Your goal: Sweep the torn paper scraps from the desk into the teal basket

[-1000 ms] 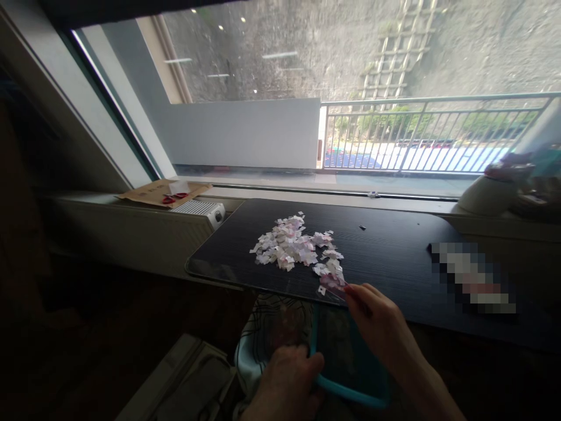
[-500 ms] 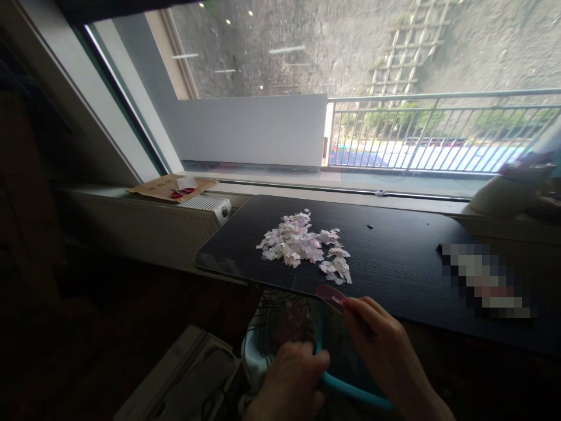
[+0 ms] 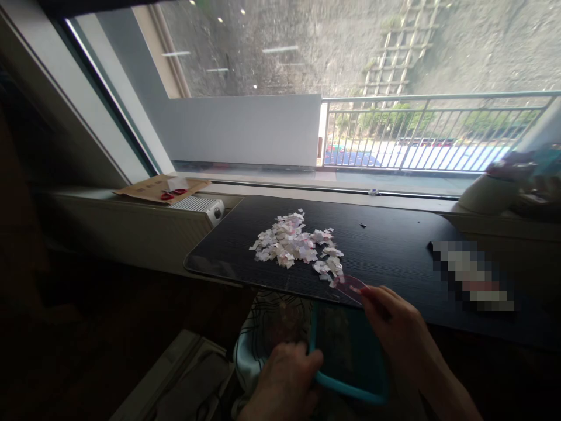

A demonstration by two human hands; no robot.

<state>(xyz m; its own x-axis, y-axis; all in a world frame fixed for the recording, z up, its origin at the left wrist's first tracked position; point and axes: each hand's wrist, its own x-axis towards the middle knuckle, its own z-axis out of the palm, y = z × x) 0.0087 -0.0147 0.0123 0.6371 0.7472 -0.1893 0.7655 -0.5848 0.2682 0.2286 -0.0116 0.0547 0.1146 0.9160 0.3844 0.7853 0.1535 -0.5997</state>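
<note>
My left hand is closed on the rim of a teal-edged container, held just below the table's front edge. My right hand grips a thin, translucent pink sheet with a rounded edge; its exact kind is unclear. The pink sheet's far edge reaches over the table, at the near right end of a heap of small white and pinkish paper scraps. Shadow hides much of the container's inside.
The black table stands against the window. Scissors lie on a brown envelope by the radiator at left. A blurred-out flat object lies at the table's right. A light-coloured box is on the floor.
My right hand has moved right and slightly up, bringing the pink sheet from the table's front edge to the nearest scraps. More of the teal container shows; my left hand keeps hold of it.
</note>
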